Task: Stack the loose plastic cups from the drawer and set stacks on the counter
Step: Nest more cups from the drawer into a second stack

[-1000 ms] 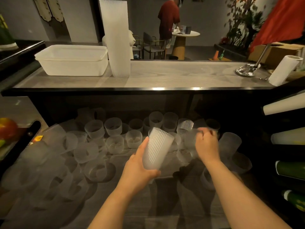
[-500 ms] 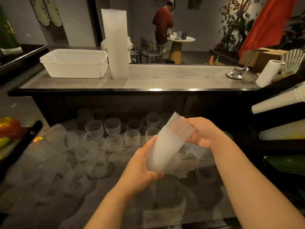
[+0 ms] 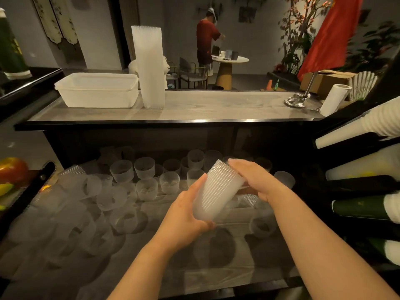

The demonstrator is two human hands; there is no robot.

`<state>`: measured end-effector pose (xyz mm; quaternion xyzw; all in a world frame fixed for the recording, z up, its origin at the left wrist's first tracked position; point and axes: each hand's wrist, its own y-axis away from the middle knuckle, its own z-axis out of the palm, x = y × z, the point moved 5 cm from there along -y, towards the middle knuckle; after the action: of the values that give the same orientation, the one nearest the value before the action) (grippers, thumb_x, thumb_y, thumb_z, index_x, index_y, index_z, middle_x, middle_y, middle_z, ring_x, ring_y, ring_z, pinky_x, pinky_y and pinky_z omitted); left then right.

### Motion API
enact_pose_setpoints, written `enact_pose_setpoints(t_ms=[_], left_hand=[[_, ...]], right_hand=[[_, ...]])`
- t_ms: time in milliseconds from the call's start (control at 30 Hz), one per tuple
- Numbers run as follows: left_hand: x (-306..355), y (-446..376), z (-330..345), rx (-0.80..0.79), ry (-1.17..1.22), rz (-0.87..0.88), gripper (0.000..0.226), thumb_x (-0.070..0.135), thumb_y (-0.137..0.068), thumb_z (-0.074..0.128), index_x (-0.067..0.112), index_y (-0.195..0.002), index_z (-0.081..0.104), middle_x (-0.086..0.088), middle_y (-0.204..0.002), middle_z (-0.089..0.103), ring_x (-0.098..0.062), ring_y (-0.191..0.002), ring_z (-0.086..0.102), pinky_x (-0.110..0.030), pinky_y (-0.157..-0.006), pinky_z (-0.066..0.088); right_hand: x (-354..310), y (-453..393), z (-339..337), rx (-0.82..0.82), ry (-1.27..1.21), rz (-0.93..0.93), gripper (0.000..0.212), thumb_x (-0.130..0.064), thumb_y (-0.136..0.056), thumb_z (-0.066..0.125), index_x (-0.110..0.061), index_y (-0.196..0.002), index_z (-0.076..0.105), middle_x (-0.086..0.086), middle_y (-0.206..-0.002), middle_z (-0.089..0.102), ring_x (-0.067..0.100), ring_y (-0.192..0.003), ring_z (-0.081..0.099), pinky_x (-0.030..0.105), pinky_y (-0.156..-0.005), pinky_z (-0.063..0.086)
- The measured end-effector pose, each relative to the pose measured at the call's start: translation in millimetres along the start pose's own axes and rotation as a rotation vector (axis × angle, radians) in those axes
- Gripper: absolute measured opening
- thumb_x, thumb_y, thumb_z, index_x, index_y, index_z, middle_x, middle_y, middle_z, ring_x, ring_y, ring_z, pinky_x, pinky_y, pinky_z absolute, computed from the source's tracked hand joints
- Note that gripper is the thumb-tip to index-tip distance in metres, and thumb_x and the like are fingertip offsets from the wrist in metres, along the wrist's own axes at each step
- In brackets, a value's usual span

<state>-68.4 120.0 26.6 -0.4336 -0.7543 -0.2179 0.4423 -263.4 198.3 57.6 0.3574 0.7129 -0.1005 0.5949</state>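
At the far left, the loose cups (image 3: pixel 121 169) lay in the drawer (image 3: pixel 216 276) as they did half a second before, some upright and some on their sides. On the counter (image 3: pixel 216 105) above, the white tub (image 3: pixel 97 89) and the tall stack (image 3: pixel 149 68) stood in the same places.

The left hand (image 3: pixel 184 215) was curled around the lower end of the short stack of ribbed cups (image 3: pixel 216 191), thumb up along its side, as before. The stack was over the middle of the drawer, tilted with its open end up and to the right.

The right hand (image 3: pixel 257 182) had changed. Earlier it gripped a cup that stood out from the top of the stack; now that cup sat deeper, and the hand covered the open end, fingers curved over the rim and pressing. The stack looked shorter and hung a little lower.

At the right, the paper roll (image 3: pixel 334 98) stood on the counter.
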Motion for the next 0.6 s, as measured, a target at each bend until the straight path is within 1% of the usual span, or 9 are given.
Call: enact_pose_setpoints(t_ms=[67, 133, 167, 233, 267, 333, 400, 500, 600], left_hand=[[-3, 2, 1, 0.003, 0.009, -0.015, 0.109, 0.028, -0.070, 0.083, 0.066, -0.141, 0.010, 0.022, -0.129, 0.033, -0.004, -0.105, 0.043, -0.028, -0.071, 0.060], [-7, 3, -1, 0.017, 0.005, -0.029, 0.109, 0.027, -0.072, 0.083, 0.066, -0.141, 0.008, 0.020, -0.129, 0.033, -0.003, -0.101, 0.043, -0.018, -0.063, 0.056], [-8, 3, -2, 0.022, 0.004, -0.033, 0.109, 0.027, -0.072, 0.083, 0.066, -0.141, 0.008, 0.019, -0.128, 0.033, -0.003, -0.101, 0.044, -0.019, -0.065, 0.056], [-10, 2, -3, 0.028, -0.002, -0.040, 0.110, 0.029, -0.070, 0.083, 0.068, -0.140, 0.007, 0.021, -0.126, 0.033, -0.005, -0.103, 0.043, -0.032, -0.079, 0.059], [-10, 1, -3, 0.025, -0.005, -0.049, 0.111, 0.030, -0.069, 0.084, 0.069, -0.139, 0.007, 0.021, -0.125, 0.034, -0.005, -0.105, 0.043, -0.039, -0.084, 0.058], [-10, 0, -2, 0.016, -0.006, -0.053, 0.111, 0.030, -0.069, 0.084, 0.070, -0.138, 0.007, 0.020, -0.125, 0.034, -0.005, -0.105, 0.043, -0.043, -0.086, 0.057], [-10, -2, -2, 0.010, -0.011, -0.047, 0.111, 0.030, -0.069, 0.083, 0.070, -0.138, 0.006, 0.020, -0.127, 0.035, -0.005, -0.105, 0.043, -0.040, -0.087, 0.056], [-13, -3, -1, 0.010, -0.014, -0.043, 0.109, 0.031, -0.070, 0.082, 0.069, -0.139, 0.006, 0.019, -0.129, 0.036, -0.004, -0.106, 0.044, -0.028, -0.084, 0.052], [-19, -4, -2, 0.013, -0.025, -0.050, 0.109, 0.031, -0.071, 0.082, 0.066, -0.140, 0.007, 0.018, -0.128, 0.037, -0.003, -0.105, 0.044, -0.019, -0.076, 0.048]], right_hand=[[10, 1, -17, 0.220, -0.041, -0.025, 0.031, -0.046, -0.098, 0.051, -0.021, -0.111, 0.063, 0.005, -0.098, 0.072, 0.024, -0.080, 0.069, 0.031, -0.066, 0.058], [36, 1, -30, 0.351, 0.181, 0.023, 0.031, -0.041, -0.098, 0.055, -0.012, -0.101, 0.066, 0.008, -0.092, 0.071, 0.022, -0.068, 0.063, 0.034, -0.060, 0.053], [54, -1, -33, 0.344, 0.380, 0.079, 0.029, -0.040, -0.095, 0.059, -0.012, -0.098, 0.067, 0.009, -0.092, 0.071, 0.022, -0.070, 0.063, 0.036, -0.062, 0.054], [93, -5, -33, 0.282, 0.722, 0.250, 0.029, -0.043, -0.086, 0.067, -0.019, -0.102, 0.067, 0.008, -0.097, 0.069, 0.025, -0.084, 0.066, 0.036, -0.072, 0.057], [109, -4, -31, 0.244, 0.839, 0.331, 0.030, -0.040, -0.085, 0.067, -0.019, -0.107, 0.067, 0.007, -0.101, 0.069, 0.027, -0.092, 0.067, 0.035, -0.078, 0.056], [126, 2, -24, 0.149, 0.997, 0.410, 0.030, -0.026, -0.089, 0.058, -0.016, -0.117, 0.064, 0.007, -0.116, 0.066, 0.027, -0.109, 0.064, 0.034, -0.087, 0.051], [135, 8, -18, 0.106, 1.057, 0.425, 0.032, -0.021, -0.096, 0.049, -0.016, -0.126, 0.060, 0.006, -0.132, 0.060, 0.025, -0.122, 0.057, 0.033, -0.097, 0.045], [142, 11, -11, 0.102, 1.198, 0.413, 0.035, -0.020, -0.103, 0.038, -0.016, -0.134, 0.055, 0.005, -0.142, 0.052, 0.022, -0.132, 0.048, 0.032, -0.107, 0.038], [132, 8, -8, 0.218, 1.191, 0.301, 0.027, -0.025, -0.099, 0.047, -0.023, -0.119, 0.066, 0.001, -0.123, 0.066, 0.020, -0.116, 0.062, 0.031, -0.091, 0.049]])
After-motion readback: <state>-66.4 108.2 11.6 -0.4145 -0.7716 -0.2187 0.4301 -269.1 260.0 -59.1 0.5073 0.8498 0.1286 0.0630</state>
